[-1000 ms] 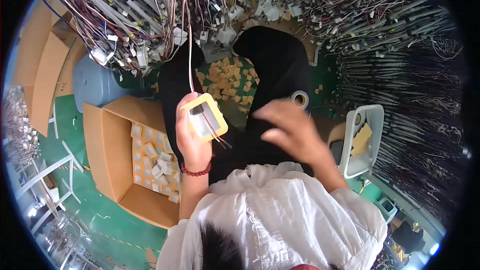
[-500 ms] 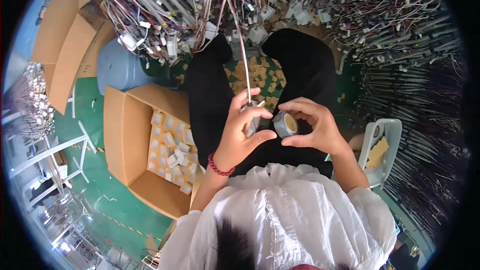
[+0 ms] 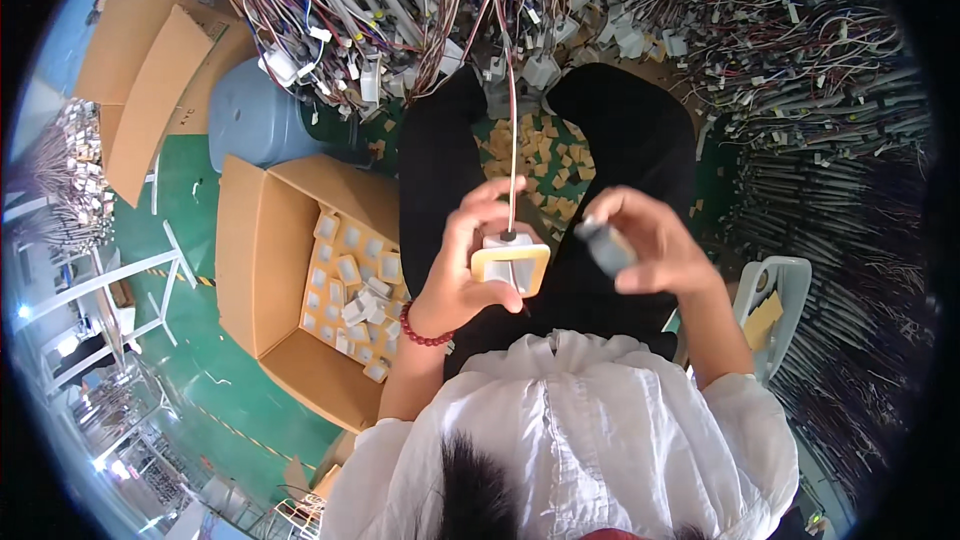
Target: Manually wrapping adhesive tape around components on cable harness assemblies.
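At the far left, a cardboard box (image 3: 240,270) stands with its top open beside a blue stool (image 3: 250,115). Many pale blocks with yellow rims (image 3: 330,225) lie inside it, some in rows and some in a loose heap; whether these are finished pieces cannot be told.

Next comes the left hand (image 3: 450,268), a red bead bracelet (image 3: 425,339) at its wrist. Its fingers and thumb are closed around 1 white housing (image 3: 536,256) with a yellow rim, held above the lap, its open face tilted toward the wearer. From above, 1 pale cable (image 3: 514,140) runs down to a black collar (image 3: 508,236) on the housing's far side. That joining looks done – a dark strand shows inside the opening. The face has no cover on it, and no tape can be made out at the collar, so any closing or wrapping appears undone.

Yellow scraps (image 3: 540,152) litter the green floor between the knees.

The right hand (image 3: 665,250) pinches 1 small grey roll (image 3: 608,252), blurred, between fingertips and thumb – near the housing but apart from it.

Farther right are a white plastic frame (image 3: 795,300) with a yellow sheet (image 3: 763,321) and dense cable bundles (image 3: 830,240).
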A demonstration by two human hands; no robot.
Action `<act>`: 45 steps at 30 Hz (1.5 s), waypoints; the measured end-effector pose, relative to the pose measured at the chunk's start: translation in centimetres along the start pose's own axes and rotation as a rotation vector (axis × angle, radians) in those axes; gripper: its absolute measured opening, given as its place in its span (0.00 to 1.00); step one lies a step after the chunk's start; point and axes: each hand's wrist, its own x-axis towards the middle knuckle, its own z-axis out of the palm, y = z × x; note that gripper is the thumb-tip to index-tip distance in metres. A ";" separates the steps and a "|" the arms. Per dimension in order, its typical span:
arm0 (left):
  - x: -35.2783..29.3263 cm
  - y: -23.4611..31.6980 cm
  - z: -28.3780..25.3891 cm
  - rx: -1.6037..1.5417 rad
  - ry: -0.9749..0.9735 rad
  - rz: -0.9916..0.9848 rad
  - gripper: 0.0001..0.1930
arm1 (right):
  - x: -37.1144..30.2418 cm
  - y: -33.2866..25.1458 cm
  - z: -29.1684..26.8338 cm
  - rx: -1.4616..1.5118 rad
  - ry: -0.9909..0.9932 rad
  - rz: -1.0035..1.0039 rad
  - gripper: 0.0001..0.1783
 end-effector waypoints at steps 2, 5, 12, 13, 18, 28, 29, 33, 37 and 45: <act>0.0 0.6 -0.4 0.096 -0.059 -0.098 0.52 | 1.6 0.6 -1.3 -0.093 0.014 -0.013 0.34; 0.8 1.3 0.3 0.086 -0.081 -0.173 0.55 | 3.5 -0.1 -0.2 -0.087 -0.230 0.054 0.30; 1.6 2.7 -0.7 0.068 -0.167 -0.235 0.54 | 5.3 -1.1 0.3 -0.169 -0.427 0.061 0.29; 1.5 2.6 -0.8 0.065 -0.173 -0.227 0.54 | 5.4 -1.1 0.3 -0.170 -0.448 0.053 0.29; 1.4 2.6 -1.3 0.073 -0.212 -0.237 0.53 | 5.2 -1.7 0.6 -0.245 -0.466 0.055 0.29; 1.1 3.0 -1.7 0.471 -0.082 -0.257 0.20 | 4.8 -1.8 1.0 -0.237 -0.407 0.038 0.39; 0.7 3.2 -1.4 0.425 -0.075 -0.322 0.18 | 4.6 -1.7 0.9 -0.223 -0.357 0.006 0.41; 0.2 3.5 -1.2 0.459 -0.068 -0.136 0.11 | 3.9 -1.2 0.8 -0.177 -0.311 0.106 0.43; 0.4 4.5 -0.6 0.426 -0.071 -0.124 0.08 | 3.4 -2.3 0.9 -0.288 -0.408 0.053 0.35; -0.3 4.1 0.5 0.204 0.078 -0.392 0.11 | 2.5 -3.8 0.7 -0.637 -0.585 -0.289 0.35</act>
